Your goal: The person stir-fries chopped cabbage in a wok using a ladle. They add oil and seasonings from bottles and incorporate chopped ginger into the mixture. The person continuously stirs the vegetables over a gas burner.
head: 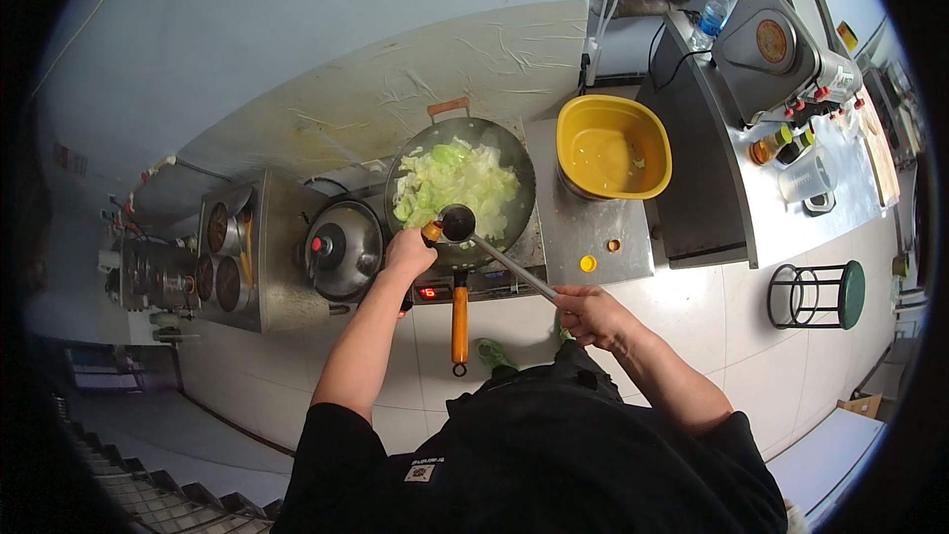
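In the head view a large wok [523, 156] sits on the stove, with chopped cabbage leaves [460, 178] piled inside it. My right hand [595, 315] grips the long metal handle of a ladle [457, 222], whose bowl is above the near side of the cabbage. My left hand [410, 255] is closed around a small bottle [431, 231], its neck tilted towards the ladle bowl. Most of the bottle is hidden by the fingers. The wok's wooden handle [460, 322] points towards me, free of both hands.
Left of the wok stands a lidded pot [345, 251]. A yellow plastic basin [614, 148] is at the right, with a yellow cap [588, 263] and a brown cap [614, 245] on the steel surface before it. A steel counter [775, 230] and a stool [852, 295] are farther right.
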`<state>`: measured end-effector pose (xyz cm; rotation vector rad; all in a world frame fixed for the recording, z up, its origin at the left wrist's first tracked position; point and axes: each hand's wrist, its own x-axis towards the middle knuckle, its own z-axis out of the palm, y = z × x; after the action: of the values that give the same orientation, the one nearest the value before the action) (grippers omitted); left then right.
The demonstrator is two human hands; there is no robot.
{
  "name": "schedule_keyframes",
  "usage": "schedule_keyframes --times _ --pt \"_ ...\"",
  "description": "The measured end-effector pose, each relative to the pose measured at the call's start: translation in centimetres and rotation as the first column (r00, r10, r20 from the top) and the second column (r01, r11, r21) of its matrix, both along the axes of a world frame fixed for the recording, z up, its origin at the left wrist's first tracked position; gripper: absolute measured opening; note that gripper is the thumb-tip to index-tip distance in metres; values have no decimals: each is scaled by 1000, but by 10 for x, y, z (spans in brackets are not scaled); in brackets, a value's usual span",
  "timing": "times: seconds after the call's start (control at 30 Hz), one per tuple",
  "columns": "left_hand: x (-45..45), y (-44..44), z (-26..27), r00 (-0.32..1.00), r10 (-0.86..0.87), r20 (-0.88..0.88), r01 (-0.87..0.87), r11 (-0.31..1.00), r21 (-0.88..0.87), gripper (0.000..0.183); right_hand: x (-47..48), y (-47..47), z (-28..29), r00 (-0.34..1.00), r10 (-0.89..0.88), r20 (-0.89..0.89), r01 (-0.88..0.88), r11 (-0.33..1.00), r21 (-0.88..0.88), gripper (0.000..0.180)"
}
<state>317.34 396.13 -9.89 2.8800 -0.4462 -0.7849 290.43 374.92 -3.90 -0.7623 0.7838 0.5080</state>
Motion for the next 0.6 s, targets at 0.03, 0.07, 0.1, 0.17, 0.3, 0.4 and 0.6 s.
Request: schedule_keyframes --times 0.03,0.07,0.1,0.17,0.3,0.4,0.6 --pt "1 5 -5 1000 -1 18 2 999 -38 33 0 0 0 1000 2 0 -2 1000 1 19" --pt "0 11 -10 999 0 36 3 997 -75 32 0 0 -1 1000 5 0 -5 1000 2 19" --pt "-1 14 -9 999 4 53 3 990 -139 31 1 0 -2 1000 3 1 -3 1000 2 19" --pt "-6 26 -6 996 22 87 2 964 -264 30 1 2 -5 1000 -13 -15 13 1000 -17 20" --pt "-40 55 4 961 231 150 -125 851 -509 23 6 0 -14 997 -71 -36 70 997 -23 19" --pt "-72 90 4 928 353 121 -213 766 -607 19 25 -8 -32 994 -101 -33 100 995 -9 11" --pt "-136 158 -17 860 501 100 -344 713 -611 19 109 -13 -69 996 -86 12 87 987 -135 6"
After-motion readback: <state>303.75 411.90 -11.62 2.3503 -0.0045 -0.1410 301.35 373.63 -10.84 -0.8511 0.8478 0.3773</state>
